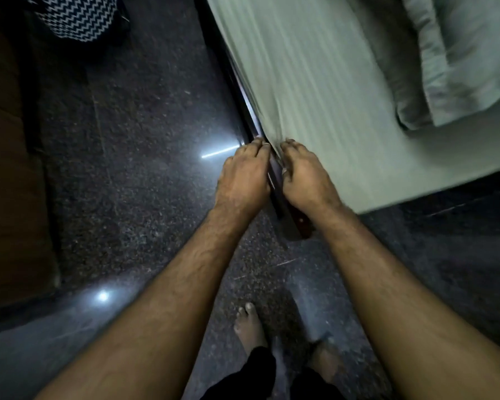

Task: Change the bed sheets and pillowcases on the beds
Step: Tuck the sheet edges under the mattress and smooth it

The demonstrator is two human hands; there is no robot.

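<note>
Nearest to me are my bare feet (250, 324) on the dark speckled floor (145, 168), and from there my two forearms reach up and away toward the bed's near left edge. My left hand (244, 173) sits just off the mattress side, fingers together and bent down over the dark bed frame (274, 194), tips at the seam where the cloth meets it. My right hand (305, 173) lies on the pale green bed sheet (315, 82) right at that edge, fingers curled downward into the fabric; the picture is dim and soft, so I cannot tell whether they pinch the cloth or only press it. I judge the step in hand to be tucking the sheet's side edge down between mattress and frame, with the sheet already spread. The next move calls for pushing the slack under and then sliding both hands farther along the edge. That edge, the long axis here, runs from near right to far left, and the wrinkles fan out from my hands toward the far end. Farther right lies a pillow (459, 59) in matching cloth.
</note>
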